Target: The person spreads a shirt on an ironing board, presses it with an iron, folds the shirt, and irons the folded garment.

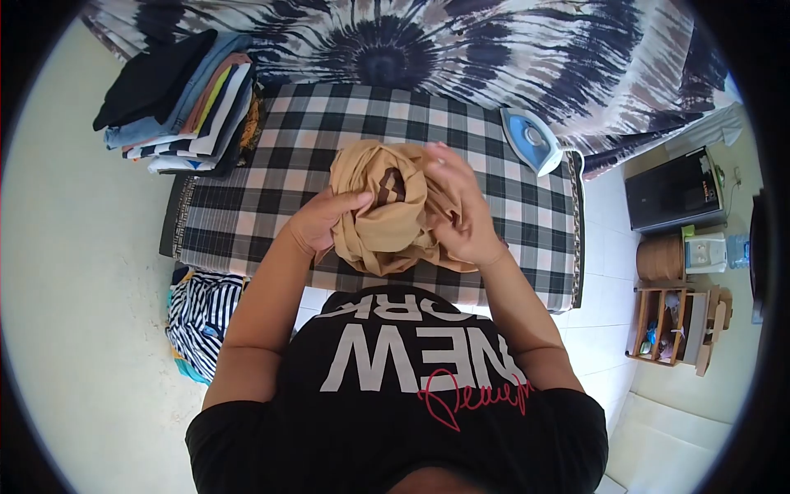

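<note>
A bunched tan cloth garment (383, 235) with a dark brown patterned patch lies in a loose heap on the checkered cloth covering the table (304, 123). From its left side, my left hand (327, 216) grips the garment, thumb on top and the other fingers hidden in or behind the folds. My right hand (462, 206) is at the heap's right side, fingers stretched and spread against the fabric, slightly blurred. What kind of garment it is cannot be made out.
A tall stack of folded clothes (177, 107) stands at the table's back left corner. A blue and white iron (531, 140) rests at the back right. Striped clothes (202, 317) are piled below the left edge. A small black fridge (673, 189) and wooden shelf (662, 325) stand right.
</note>
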`<state>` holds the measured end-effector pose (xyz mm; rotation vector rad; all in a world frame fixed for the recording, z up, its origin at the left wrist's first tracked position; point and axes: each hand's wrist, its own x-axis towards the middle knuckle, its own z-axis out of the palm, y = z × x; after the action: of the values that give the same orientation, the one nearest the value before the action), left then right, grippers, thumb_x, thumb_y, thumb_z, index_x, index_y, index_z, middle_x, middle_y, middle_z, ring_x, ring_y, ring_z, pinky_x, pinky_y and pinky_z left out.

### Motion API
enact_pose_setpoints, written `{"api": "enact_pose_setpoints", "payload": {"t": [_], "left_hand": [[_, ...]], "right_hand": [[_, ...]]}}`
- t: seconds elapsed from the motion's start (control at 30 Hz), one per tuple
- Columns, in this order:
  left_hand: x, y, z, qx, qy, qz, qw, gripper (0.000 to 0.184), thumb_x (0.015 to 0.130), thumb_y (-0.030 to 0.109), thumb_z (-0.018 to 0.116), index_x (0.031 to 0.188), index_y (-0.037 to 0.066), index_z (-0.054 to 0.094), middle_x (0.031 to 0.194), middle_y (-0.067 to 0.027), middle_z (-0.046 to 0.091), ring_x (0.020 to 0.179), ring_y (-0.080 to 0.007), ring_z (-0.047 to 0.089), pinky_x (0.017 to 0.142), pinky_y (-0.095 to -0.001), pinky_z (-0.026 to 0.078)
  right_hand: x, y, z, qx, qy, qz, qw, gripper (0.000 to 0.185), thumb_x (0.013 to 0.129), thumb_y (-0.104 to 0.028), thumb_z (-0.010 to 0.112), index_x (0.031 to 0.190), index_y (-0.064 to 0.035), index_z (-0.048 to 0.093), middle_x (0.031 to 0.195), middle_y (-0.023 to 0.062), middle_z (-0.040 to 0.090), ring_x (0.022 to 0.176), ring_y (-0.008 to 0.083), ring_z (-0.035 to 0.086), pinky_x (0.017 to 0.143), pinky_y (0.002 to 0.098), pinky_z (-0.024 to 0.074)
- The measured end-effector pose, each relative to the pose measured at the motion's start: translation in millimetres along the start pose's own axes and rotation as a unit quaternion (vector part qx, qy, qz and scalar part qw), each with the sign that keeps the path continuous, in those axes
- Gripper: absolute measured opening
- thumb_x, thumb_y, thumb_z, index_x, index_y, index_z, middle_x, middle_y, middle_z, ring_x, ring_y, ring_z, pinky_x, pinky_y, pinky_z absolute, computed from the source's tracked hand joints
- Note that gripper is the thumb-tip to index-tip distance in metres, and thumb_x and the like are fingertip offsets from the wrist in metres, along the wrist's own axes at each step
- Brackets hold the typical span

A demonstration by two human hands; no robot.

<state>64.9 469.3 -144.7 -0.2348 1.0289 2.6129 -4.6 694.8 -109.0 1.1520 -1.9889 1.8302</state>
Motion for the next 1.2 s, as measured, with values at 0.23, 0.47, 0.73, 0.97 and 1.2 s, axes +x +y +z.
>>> {"api": "enact_pose_setpoints", "payload": {"t": [0.23, 0.47, 0.73, 0.97, 1.2], "left_hand": [[0.4, -4.4, -21.1, -0.074, -0.093, -0.004, 0.993, 0.043, 0.091, 0.006, 0.054, 0.132, -0.007, 0.05, 0.118, -0.0197, 0.066, 0.099, -0.0267, 0.07, 0.084, -0.0319, 0.058], [-4.3, -13.6, -0.1, -0.12, -0.031, -0.029, 0.992, 0.042, 0.09, 0.001, 0.052, 0.131, -0.008, 0.05, 0.114, -0.0199, 0.068, 0.094, -0.0276, 0.071, 0.083, -0.0321, 0.058], [-8.5, -13.7, -21.0, -0.02, 0.01, -0.008, 1.0, 0.042, 0.091, 0.007, 0.058, 0.129, -0.009, 0.051, 0.114, -0.0217, 0.067, 0.096, -0.029, 0.07, 0.085, -0.0347, 0.057], [-12.1, 27.3, -35.7, 0.544, 0.346, 0.06, 0.762, 0.052, 0.081, 0.019, 0.077, 0.124, -0.002, 0.058, 0.104, -0.0124, 0.07, 0.088, -0.0228, 0.069, 0.079, -0.0325, 0.057], [-16.6, 40.6, 26.4, 0.452, 0.093, 0.352, 0.814, 0.034, 0.082, 0.013, 0.075, 0.112, 0.005, 0.063, 0.093, -0.0059, 0.069, 0.076, -0.0134, 0.061, 0.068, -0.0228, 0.048]], "right_hand": [[-17.8, 2.9, -10.7, -0.278, -0.178, -0.131, 0.935, 0.027, 0.079, -0.009, 0.064, 0.106, -0.0102, 0.068, 0.098, 0.0032, 0.064, 0.104, 0.0199, 0.056, 0.112, 0.0448, 0.0248], [-32.5, 7.7, 3.7, -0.155, -0.156, 0.117, 0.969, 0.018, 0.081, -0.01, 0.069, 0.098, -0.0081, 0.067, 0.087, 0.0024, 0.061, 0.098, 0.0184, 0.053, 0.107, 0.0405, 0.0297], [-5.5, 18.3, 7.2, -0.097, -0.075, -0.005, 0.992, 0.009, 0.091, -0.011, 0.067, 0.092, -0.0069, 0.059, 0.08, -0.0009, 0.057, 0.072, 0.0101, 0.052, 0.076, 0.0228, 0.0417], [20.8, -17.8, -6.6, 0.325, -0.046, 0.261, 0.908, 0.014, 0.095, -0.008, 0.064, 0.104, -0.0062, 0.055, 0.084, 0.0007, 0.058, 0.074, 0.0069, 0.054, 0.063, 0.0163, 0.0402], [14.8, -14.9, 15.1, 0.331, -0.056, 0.246, 0.909, 0.016, 0.097, -0.006, 0.058, 0.111, -0.0043, 0.051, 0.11, 0.0115, 0.058, 0.099, 0.0165, 0.06, 0.086, 0.0292, 0.0493]]}}
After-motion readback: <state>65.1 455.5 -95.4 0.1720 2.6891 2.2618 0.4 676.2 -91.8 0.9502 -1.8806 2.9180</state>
